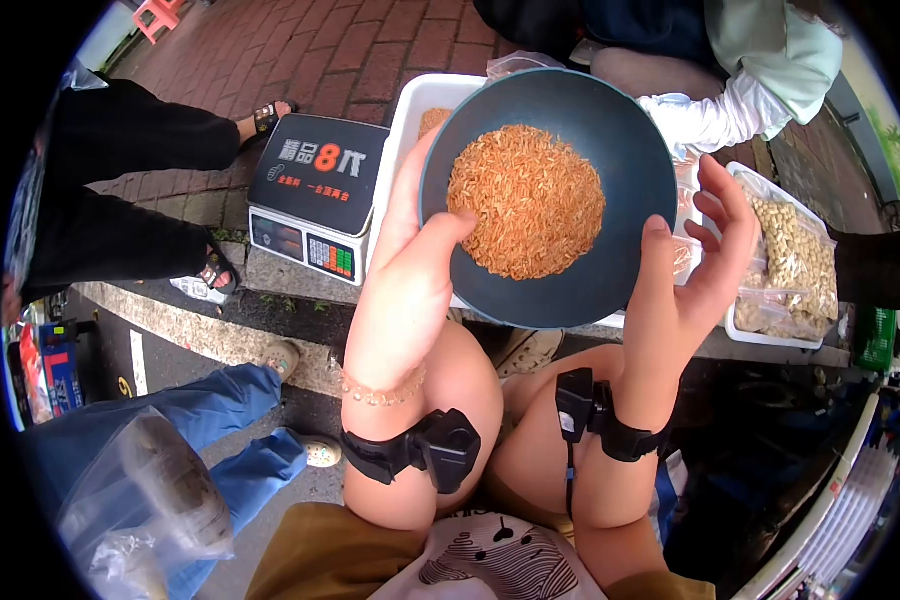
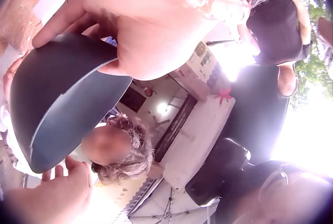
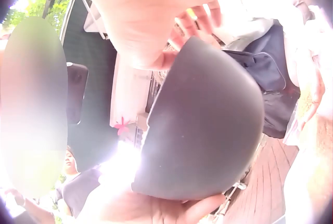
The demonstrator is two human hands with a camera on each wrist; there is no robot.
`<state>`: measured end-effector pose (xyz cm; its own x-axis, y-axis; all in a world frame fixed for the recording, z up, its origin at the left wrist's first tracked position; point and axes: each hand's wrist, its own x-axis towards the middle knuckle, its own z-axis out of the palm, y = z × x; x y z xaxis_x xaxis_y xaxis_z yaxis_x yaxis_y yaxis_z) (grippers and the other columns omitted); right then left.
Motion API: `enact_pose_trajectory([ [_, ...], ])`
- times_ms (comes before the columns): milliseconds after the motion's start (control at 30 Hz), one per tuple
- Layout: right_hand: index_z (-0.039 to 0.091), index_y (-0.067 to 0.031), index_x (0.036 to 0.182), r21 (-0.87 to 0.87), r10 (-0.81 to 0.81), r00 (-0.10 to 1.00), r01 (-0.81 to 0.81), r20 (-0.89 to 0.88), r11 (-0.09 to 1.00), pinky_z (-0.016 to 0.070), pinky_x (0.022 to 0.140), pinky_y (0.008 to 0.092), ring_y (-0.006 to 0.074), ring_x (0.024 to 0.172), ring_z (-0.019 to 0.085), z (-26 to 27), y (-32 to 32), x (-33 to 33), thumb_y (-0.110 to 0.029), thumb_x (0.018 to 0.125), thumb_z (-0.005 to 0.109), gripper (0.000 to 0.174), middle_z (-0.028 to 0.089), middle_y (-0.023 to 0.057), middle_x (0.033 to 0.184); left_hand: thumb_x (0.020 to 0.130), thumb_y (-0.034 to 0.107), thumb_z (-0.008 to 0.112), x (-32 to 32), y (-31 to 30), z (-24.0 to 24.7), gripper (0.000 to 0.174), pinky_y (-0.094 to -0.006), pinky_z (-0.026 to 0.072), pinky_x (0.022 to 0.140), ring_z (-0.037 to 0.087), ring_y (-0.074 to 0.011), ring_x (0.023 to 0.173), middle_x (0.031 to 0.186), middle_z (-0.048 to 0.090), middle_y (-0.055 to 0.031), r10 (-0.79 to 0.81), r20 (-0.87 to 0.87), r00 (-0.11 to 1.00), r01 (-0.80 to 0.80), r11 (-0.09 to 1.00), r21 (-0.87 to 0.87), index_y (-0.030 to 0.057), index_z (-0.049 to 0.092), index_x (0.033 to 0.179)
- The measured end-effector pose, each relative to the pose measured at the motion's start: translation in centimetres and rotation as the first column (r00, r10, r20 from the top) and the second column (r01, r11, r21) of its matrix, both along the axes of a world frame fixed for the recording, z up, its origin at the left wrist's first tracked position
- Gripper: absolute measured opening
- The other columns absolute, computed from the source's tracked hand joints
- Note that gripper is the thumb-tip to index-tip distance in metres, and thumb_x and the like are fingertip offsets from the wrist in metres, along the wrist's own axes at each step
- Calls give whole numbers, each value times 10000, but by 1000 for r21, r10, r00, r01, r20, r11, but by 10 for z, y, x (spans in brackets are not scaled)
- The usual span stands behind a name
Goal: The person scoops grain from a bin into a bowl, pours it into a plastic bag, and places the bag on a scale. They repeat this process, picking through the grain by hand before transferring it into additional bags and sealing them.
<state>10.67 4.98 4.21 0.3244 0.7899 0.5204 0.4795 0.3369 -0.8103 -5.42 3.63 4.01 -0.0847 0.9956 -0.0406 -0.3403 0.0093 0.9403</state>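
Observation:
A dark round bowl (image 1: 630, 150) holds a heap of small orange-brown dried pieces (image 1: 526, 200). My left hand (image 1: 405, 290) grips the bowl's left side, thumb over the rim and fingers beneath; the left wrist view shows this hand (image 2: 151, 37) against the bowl (image 2: 52, 78). At the right rim, the thumb of my right hand (image 1: 685, 270) is at the edge, with its fingers spread apart and raised off the bowl. In the right wrist view the right hand (image 3: 145, 16) is above the tilted-looking bowl (image 3: 208, 115), and the left hand (image 3: 156, 211) supports it from below.
A digital scale (image 1: 315, 190) stands left of a white tray (image 1: 410, 105). At the right is another white tray (image 1: 820, 220) with bagged pale pieces (image 1: 790, 250). A person in a light green sleeve (image 1: 785, 65) is across; legs and a clear plastic bag (image 1: 160, 500) are at left.

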Motion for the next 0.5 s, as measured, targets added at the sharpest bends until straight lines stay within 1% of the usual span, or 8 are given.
enact_pose_trajectory([
  [33, 526, -5, 1102, 150, -92, 943, 46, 319, 988, 415, 816, 289, 230, 945, 528, 2, -2, 2, 69, 742, 469, 372, 550, 129, 1023, 841, 25, 418, 2, 1, 1, 499, -254, 307, 971, 400, -148, 1158, 1262, 438, -92, 2, -1, 1000, -2, 1000, 2, 8, 347, 1334],
  [67, 526, -5, 1102, 151, -92, 944, 45, 318, 987, 415, 816, 289, 230, 945, 528, 1, -5, 1, 69, 742, 469, 372, 550, 129, 1023, 896, 109, 413, 6, 2, 1, 433, -259, 303, 978, 408, -148, 1153, 1243, 460, -96, -25, -38, 999, 25, 1000, 10, 6, 372, 1314],
  [133, 529, 7, 1084, -30, 352, 922, -352, 160, 936, 408, 849, 352, 302, 1029, 499, -4, -9, -5, 72, 749, 454, 349, 534, 165, 1067, 951, 193, 407, 9, 4, 0, 392, -264, 298, 986, 415, -149, 1147, 1223, 481, -101, -50, -75, 996, 52, 999, 18, 4, 397, 1294],
  [200, 516, 27, 1105, -162, 360, 921, -336, 149, 928, 389, 888, 395, 356, 1098, 451, -10, -7, -23, 73, 744, 436, 373, 522, 192, 1100, 966, 301, 387, 11, 5, -7, 431, -266, 296, 989, 430, -151, 1135, 1189, 515, -107, -97, -145, 985, 101, 995, 25, -10, 430, 1261],
  [233, 506, 27, 1134, -205, 358, 889, -309, 285, 929, 376, 918, 414, 387, 1103, 438, -10, -8, -28, 71, 732, 434, 410, 520, 203, 1129, 964, 286, 393, 11, 5, -6, 417, -268, 299, 989, 433, -152, 1138, 1183, 522, -115, -91, -168, 982, 100, 994, 45, -14, 444, 1248],
  [333, 583, 9, 1059, -259, 471, 711, -393, 523, 882, 398, 912, 416, 343, 1078, 475, -14, -11, -26, 51, 683, 475, 393, 548, 162, 1145, 967, 295, 383, 9, 4, -7, 425, -268, 299, 990, 428, -153, 1145, 1195, 512, -114, -65, -205, 976, 77, 996, 50, -14, 438, 1254],
  [467, 636, -1, 924, -314, 531, 715, -429, 455, 847, 406, 886, 407, 340, 986, 535, -8, -16, -20, 81, 678, 471, 307, 618, 123, 1049, 969, 303, 374, 4, 6, -4, 436, -271, 299, 993, 426, -155, 1147, 1211, 497, -105, -61, -82, 995, 61, 998, -8, -15, 419, 1265],
  [500, 638, -8, 855, -250, 464, 721, -391, 514, 885, 422, 832, 383, 299, 950, 548, -7, -16, -18, 51, 657, 501, 248, 635, 100, 976, 969, 311, 371, 4, 5, -1, 446, -271, 301, 991, 425, -154, 1146, 1220, 489, -100, -37, -69, 997, 37, 999, -11, -13, 409, 1272],
])
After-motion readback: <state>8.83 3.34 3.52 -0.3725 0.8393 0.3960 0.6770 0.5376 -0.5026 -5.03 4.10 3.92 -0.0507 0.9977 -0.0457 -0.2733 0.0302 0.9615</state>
